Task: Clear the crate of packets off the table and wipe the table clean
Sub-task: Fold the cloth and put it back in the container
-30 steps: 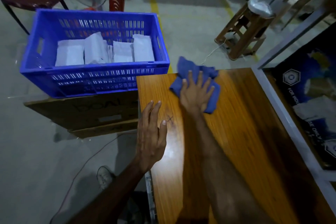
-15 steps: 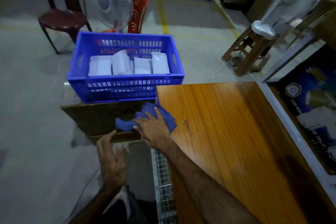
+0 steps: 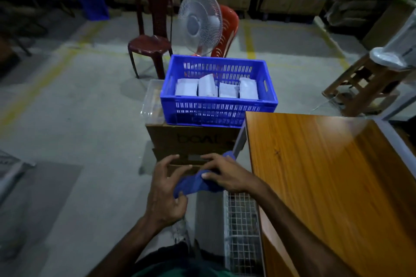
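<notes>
The blue crate (image 3: 216,114) holding several white packets (image 3: 225,90) rests on stacked cardboard boxes (image 3: 191,139), left of the wooden table (image 3: 326,175). Off the table's left edge, a blue cloth (image 3: 195,184) is stretched between both hands. My left hand (image 3: 166,193) pinches its lower end. My right hand (image 3: 227,175) grips its upper end, and part of the cloth is hidden under the fingers.
A white pedestal fan (image 3: 200,22), a maroon chair (image 3: 153,38) and a red chair (image 3: 227,31) stand behind the crate. A clear plastic tub (image 3: 153,101) sits left of the crate. A wooden stool (image 3: 364,87) is at right. A wire mesh rack (image 3: 240,227) hangs on the table's side.
The right hand swept the cloth leftward across the table and off its left edge. The left hand came in and took hold of the cloth's other end. The view tilted up.
</notes>
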Motion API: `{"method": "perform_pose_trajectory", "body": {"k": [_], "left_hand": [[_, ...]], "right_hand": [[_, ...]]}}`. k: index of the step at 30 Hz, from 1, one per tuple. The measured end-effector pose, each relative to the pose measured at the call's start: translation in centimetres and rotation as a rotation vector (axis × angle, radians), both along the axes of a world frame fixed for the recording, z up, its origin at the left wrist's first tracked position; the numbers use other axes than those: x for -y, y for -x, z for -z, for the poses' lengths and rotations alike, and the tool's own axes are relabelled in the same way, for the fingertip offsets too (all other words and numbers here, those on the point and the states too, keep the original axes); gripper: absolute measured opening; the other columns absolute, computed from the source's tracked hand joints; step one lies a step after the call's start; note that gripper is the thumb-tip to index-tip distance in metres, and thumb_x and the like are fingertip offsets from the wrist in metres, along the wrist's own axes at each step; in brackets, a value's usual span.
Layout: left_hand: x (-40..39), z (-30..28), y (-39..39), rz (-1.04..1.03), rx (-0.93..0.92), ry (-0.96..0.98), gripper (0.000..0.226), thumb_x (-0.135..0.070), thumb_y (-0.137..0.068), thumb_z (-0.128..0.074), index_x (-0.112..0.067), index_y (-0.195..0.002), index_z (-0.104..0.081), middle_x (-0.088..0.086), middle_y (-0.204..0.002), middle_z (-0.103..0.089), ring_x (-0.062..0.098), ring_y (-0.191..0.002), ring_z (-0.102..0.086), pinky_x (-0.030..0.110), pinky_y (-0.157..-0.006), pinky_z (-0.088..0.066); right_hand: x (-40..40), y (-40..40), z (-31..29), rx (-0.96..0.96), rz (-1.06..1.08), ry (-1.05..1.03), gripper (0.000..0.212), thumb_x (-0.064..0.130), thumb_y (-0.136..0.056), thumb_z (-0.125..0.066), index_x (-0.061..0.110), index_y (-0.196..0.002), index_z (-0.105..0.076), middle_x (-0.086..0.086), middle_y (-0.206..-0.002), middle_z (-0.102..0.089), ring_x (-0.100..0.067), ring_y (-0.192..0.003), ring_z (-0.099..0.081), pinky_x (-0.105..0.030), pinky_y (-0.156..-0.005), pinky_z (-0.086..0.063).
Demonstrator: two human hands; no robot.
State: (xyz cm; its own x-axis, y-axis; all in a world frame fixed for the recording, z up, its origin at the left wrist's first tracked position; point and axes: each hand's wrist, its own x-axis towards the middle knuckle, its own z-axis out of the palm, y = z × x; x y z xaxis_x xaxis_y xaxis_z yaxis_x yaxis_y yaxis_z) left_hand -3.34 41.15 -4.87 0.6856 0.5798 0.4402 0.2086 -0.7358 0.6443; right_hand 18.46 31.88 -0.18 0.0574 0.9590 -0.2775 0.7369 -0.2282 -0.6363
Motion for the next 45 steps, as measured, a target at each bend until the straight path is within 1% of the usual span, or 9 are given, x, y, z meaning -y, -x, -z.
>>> {"method": "perform_pose_trajectory", "body": {"k": [6,11,15,18,20,25,33,39,45], "left_hand": [[1.0,-0.1,0.0,-0.051,-0.13,-0.167,0.067,-0.028,-0.075,-0.089,-0.013,-0.136,-0.066,0.017,-0.15,-0.045,0.036,-0.134,-0.052,0.048,-0.104,-0.05],[0.6,-0.7,0.1,-0.081,-0.074,-0.265,0.041,-0.016,-0.083,-0.086,-0.011,-0.122,-0.076,0.014,-0.146,-0.05,0.035,-0.135,-0.051,0.051,-0.104,-0.05],[0.0,-0.6,-0.2,-0.045,-0.041,-0.263,0.024,-0.021,-0.091,-0.069,-0.004,-0.106,-0.077,0.018,-0.128,-0.064,0.036,-0.129,-0.056,0.056,-0.099,-0.052],[-0.5,-1.5,-1.3,0.0,-0.015,-0.233,0.029,-0.027,-0.097,-0.065,0.001,-0.102,-0.074,0.016,-0.121,-0.06,0.035,-0.117,-0.06,0.051,-0.092,-0.055],[-0.8,-2.5,-1.9,0.0,-0.003,-0.199,0.032,-0.03,-0.099,-0.062,0.001,-0.1,-0.072,0.01,-0.119,-0.053,0.032,-0.109,-0.06,0.045,-0.086,-0.057],[-2.2,-3.8,-3.0,0.0,0.023,-0.092,0.034,-0.036,-0.1,-0.064,-0.003,-0.093,-0.068,0.006,-0.114,-0.049,0.021,-0.099,-0.056,0.035,-0.081,-0.054],[-5.7,-3.7,-3.4,0.065,0.041,0.048,0.035,-0.04,-0.093,-0.074,-0.006,-0.086,-0.068,0.0,-0.106,-0.052,0.004,-0.085,-0.051,0.014,-0.075,-0.049],[-9.5,-4.1,-1.7,0.091,0.09,-0.108,0.007,-0.012,-0.097,-0.066,-0.011,-0.105,-0.064,0.005,-0.115,-0.056,0.013,-0.091,-0.058,0.023,-0.071,-0.052],[-12.7,-3.6,-0.7,0.191,-0.141,-0.253,0.026,-0.022,-0.091,-0.066,-0.015,-0.116,-0.071,0.012,-0.134,-0.052,0.03,-0.109,-0.064,0.035,-0.081,-0.062]], "right_hand": [[1.6,1.2,-0.7,-0.127,0.216,-0.118,0.03,0.04,-0.104,-0.06,0.027,-0.13,-0.07,0.008,-0.152,-0.043,-0.009,-0.139,-0.042,-0.038,-0.114,-0.043],[2.9,3.2,0.0,-0.161,0.332,-0.233,0.028,0.04,-0.103,-0.062,0.027,-0.125,-0.073,0.008,-0.147,-0.044,-0.007,-0.134,-0.046,-0.032,-0.106,-0.046],[4.0,4.6,-0.1,-0.148,0.445,-0.304,0.021,0.035,-0.104,-0.06,0.024,-0.116,-0.075,0.008,-0.136,-0.051,0.002,-0.121,-0.05,-0.011,-0.094,-0.04],[4.7,6.1,-0.2,-0.151,0.547,-0.395,0.027,0.04,-0.105,-0.057,0.024,-0.121,-0.072,0.01,-0.128,-0.056,0.003,-0.115,-0.056,-0.027,-0.096,-0.051],[5.2,7.3,-0.2,-0.106,0.574,-0.476,0.042,0.053,-0.101,-0.057,0.026,-0.133,-0.065,0.011,-0.131,-0.053,0.001,-0.116,-0.056,-0.026,-0.096,-0.052],[4.3,9.3,0.5,0.222,0.612,-0.517,0.082,0.077,-0.087,-0.06,0.03,-0.153,-0.044,0.002,-0.145,-0.044,-0.016,-0.127,-0.051,-0.038,-0.107,-0.046],[-0.3,8.8,0.4,0.274,0.808,-0.581,0.046,0.028,-0.092,-0.07,0.028,-0.136,-0.057,0.009,-0.111,-0.07,-0.008,-0.1,-0.064,-0.053,-0.098,-0.053],[-2.8,7.9,-1.1,0.169,0.898,-0.675,0.026,0.03,-0.095,-0.072,0.028,-0.119,-0.061,0.01,-0.106,-0.069,-0.011,-0.094,-0.068,-0.043,-0.076,-0.061],[-6.1,8.0,-2.1,0.096,0.862,-0.674,0.024,0.028,-0.094,-0.074,0.028,-0.11,-0.056,0.024,-0.101,-0.059,0.0,-0.096,-0.064,-0.027,-0.074,-0.061]]}}
